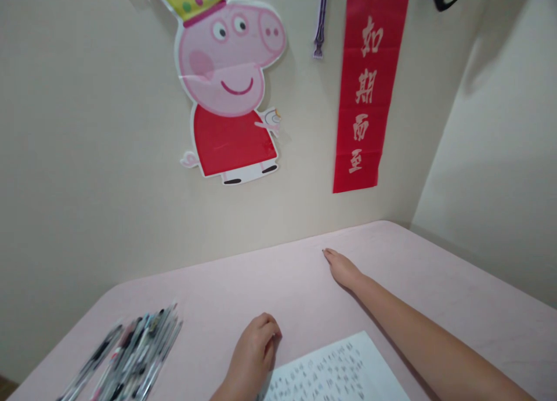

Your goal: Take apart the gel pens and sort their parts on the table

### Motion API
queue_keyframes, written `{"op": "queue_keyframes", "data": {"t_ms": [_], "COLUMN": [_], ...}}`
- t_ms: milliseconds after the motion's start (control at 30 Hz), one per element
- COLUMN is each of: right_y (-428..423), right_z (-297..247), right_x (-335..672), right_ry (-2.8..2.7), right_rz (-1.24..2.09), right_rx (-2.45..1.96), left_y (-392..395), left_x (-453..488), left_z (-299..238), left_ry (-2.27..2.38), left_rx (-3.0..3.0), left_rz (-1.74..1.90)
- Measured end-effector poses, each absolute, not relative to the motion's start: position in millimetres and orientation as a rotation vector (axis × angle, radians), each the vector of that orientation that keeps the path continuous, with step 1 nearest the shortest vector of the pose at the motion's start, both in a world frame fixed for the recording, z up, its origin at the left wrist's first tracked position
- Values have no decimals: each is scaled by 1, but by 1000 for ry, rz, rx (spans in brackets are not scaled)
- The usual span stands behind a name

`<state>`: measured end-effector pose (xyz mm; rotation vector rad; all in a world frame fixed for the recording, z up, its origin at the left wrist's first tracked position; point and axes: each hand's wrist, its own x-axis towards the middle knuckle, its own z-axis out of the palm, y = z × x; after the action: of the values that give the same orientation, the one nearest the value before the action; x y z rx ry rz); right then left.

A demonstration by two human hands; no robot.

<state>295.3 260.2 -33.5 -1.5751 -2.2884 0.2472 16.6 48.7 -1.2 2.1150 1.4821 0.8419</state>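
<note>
My left hand (256, 346) rests on the pink tabletop with its fingers curled in, and nothing shows in it. It lies at the upper left edge of a white sheet of paper (324, 373) covered in rows of small dark handwriting. The sheet's lower part is cut off by the frame. My right hand (342, 268) reaches far across the table, close to the wall side. Its fingers are pinched together, and a tiny dark tip shows at their end; what it belongs to cannot be made out.
Many pens (134, 354) lie in a loose pile at the left of the pink table (209, 308). Behind the table stands a wall with a cartoon pig cutout (235, 140), a red banner (368, 93) and a purple strap (321, 24). A second wall borders the right side.
</note>
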Motion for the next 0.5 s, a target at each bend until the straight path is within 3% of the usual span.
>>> {"op": "queue_keyframes", "data": {"t_ms": [500], "right_y": [299], "right_z": [-37], "right_x": [287], "right_ry": [-2133], "right_rz": [242], "right_rx": [-1719], "left_y": [47], "left_x": [18], "left_z": [4], "left_ry": [1520], "left_rx": [2082], "left_rz": [811]}}
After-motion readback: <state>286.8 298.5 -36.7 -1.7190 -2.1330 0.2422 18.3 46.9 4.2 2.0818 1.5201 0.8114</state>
